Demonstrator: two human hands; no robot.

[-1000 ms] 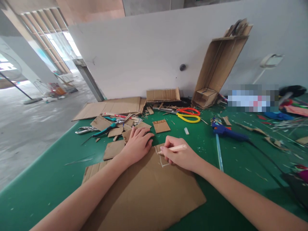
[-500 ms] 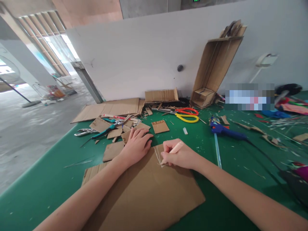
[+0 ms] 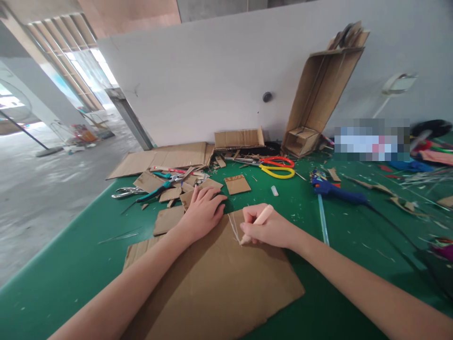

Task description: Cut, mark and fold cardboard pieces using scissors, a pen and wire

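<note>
Cardboard sheet: brown, flat, lying on the green table under both hands, pale marked lines showing beside the right hand's fingertips.

Right hand: fingers curling tight around a pale marker stick, tip pressing the sheet; marking step judged in progress. Next stroke is calling for steady pressure along the line.

Left hand: lying flat, fingers spread, pinning the sheet's far edge.

Beyond the left hand: cardboard scraps, teal-handled pliers.

Farther beyond the right hand: red-and-yellow scissors, blue glue gun.

Hands; pen; cardboard sheet
</note>
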